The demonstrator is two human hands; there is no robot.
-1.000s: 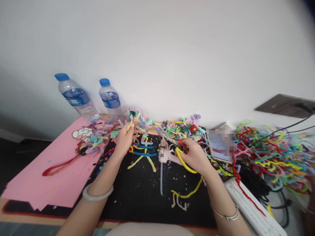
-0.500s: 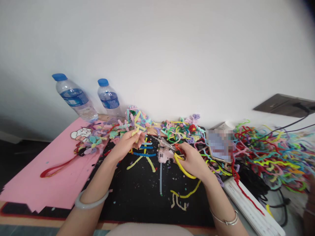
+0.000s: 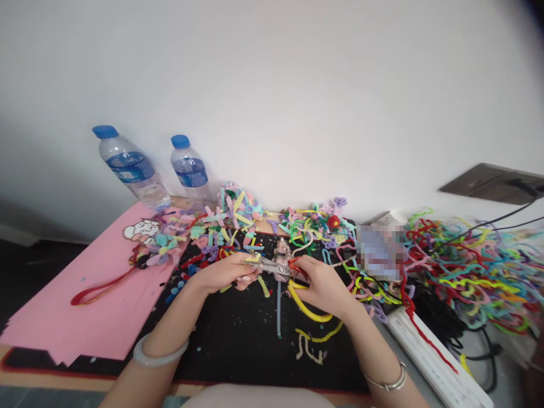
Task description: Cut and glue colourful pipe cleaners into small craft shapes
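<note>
The right hand (image 3: pixel 321 283) is gripping the red-handled scissors (image 3: pixel 272 265) and a long yellow pipe cleaner (image 3: pixel 306 306) looping below it. The left hand (image 3: pixel 225 275) is pinching a short yellow piece (image 3: pixel 254 258) at the scissor blades, over the black mat (image 3: pixel 238 334) on the worktop. For a clean cut, the piece should probably be kept taut and square to the blades, fingertips clear. Behind the mat, two water bottles (image 3: pixel 131 170) are standing capped, partly filled.
</note>
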